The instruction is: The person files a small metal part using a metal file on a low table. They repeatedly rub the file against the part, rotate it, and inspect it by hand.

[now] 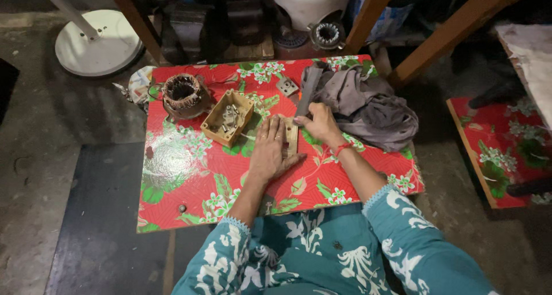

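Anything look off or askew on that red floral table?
Mostly untidy, nothing spilled. A grey cloth lies crumpled at the table's far right corner. The small wooden box of metal parts sits askew beside a copper-wound coil. Left hand lies flat on a wooden piece; right hand rests beside it.

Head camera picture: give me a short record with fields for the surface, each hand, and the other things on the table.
surface: low table with a red flowered cover
left hand: left hand lies flat, pressing a small wooden block
right hand: right hand rests at the block's far end, beside a grey cloth
box: open tan box with small metal parts
coil: copper-wound motor coil at the far left corner
floor: white round stand base
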